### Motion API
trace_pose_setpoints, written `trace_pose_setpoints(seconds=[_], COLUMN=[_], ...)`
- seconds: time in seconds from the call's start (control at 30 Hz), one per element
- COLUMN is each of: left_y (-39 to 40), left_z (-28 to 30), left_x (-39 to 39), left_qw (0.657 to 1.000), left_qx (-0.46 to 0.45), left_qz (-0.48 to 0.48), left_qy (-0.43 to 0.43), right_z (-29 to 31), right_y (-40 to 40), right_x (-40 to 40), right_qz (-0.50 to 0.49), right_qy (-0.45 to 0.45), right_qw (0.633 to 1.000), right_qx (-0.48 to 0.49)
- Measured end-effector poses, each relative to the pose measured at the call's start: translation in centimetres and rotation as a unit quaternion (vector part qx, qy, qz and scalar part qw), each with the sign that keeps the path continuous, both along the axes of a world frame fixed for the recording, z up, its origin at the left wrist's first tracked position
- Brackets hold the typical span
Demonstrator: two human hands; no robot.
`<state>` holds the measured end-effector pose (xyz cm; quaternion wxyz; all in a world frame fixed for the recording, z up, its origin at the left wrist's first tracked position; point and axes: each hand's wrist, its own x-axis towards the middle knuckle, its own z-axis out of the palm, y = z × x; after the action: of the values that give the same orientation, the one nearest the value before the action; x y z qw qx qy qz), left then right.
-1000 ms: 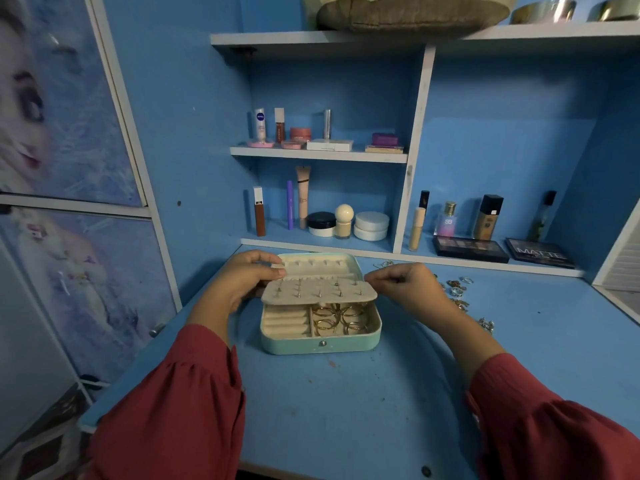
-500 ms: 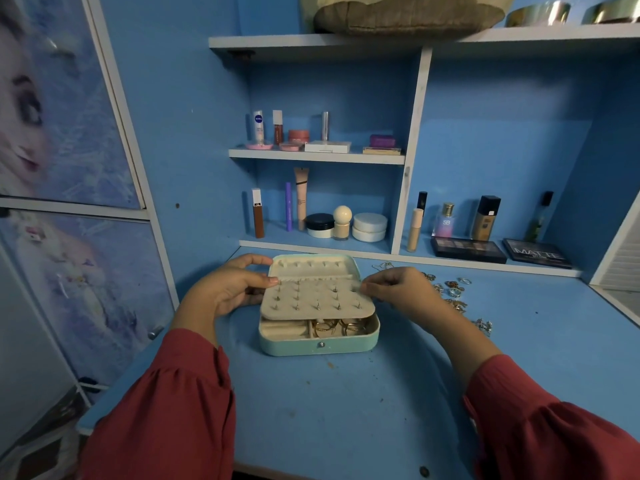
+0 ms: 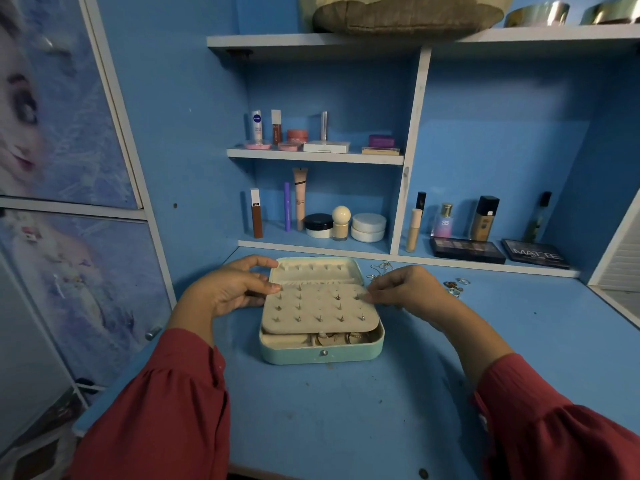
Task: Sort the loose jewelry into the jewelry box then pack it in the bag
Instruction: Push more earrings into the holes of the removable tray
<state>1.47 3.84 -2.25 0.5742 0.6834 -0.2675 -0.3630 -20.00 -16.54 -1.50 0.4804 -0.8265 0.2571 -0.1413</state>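
The mint jewelry box (image 3: pixel 322 353) stands open on the blue counter (image 3: pixel 346 410), between both hands. The left hand (image 3: pixel 232 289) holds the left edge of the cream earring panel (image 3: pixel 317 311) with thumb and fingers; the right hand (image 3: pixel 405 289) pinches its right edge. The panel lies nearly flat over the tray — gold rings (image 3: pixel 346 338) show under its front edge. Loose jewelry (image 3: pixel 453 287) lies right of the box.
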Motion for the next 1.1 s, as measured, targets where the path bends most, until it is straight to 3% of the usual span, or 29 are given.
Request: trace_pose_setpoints(seconds=[0.2, 0.3, 0.4, 0.5, 0.7, 0.9, 1.1], left_y=[0.4, 0.4, -0.8, -2.8, -4.6, -4.6, -4.9], left_z=[0.2, 0.1, -0.4, -1.3, -2.1, -2.1, -2.0], left_x=[-0.4, -0.3, 0.0, 0.1, 0.5, 0.7, 0.6], left_qw=[0.999, 0.999, 0.998, 0.982, 0.954, 0.953, 0.960], left_qx=[0.025, 0.012, -0.002, 0.003, 0.040, 0.049, 0.049], left_qz=[-0.039, -0.013, 0.069, 0.172, 0.206, 0.220, 0.202], left_qy=[0.000, 0.029, 0.009, -0.075, -0.214, -0.204, -0.188], right_z=[0.6, 0.8, 0.3, 0.0, 0.0, -0.9, -0.8], right_y=[-0.4, -0.8, -1.9, -3.7, -7.0, -8.6, -8.1], right_x=[-1.3, -1.5, -1.1, -0.1, 3.9, 7.3, 7.8], right_qz=[0.057, 0.061, -0.040, -0.132, -0.128, -0.071, -0.097], right_qy=[0.019, 0.035, -0.005, -0.039, 0.040, 0.190, 0.227], right_qw=[0.997, 0.997, 0.999, 0.989, 0.957, 0.922, 0.905], right_qx=[0.038, 0.034, 0.021, -0.054, -0.256, -0.329, -0.348])
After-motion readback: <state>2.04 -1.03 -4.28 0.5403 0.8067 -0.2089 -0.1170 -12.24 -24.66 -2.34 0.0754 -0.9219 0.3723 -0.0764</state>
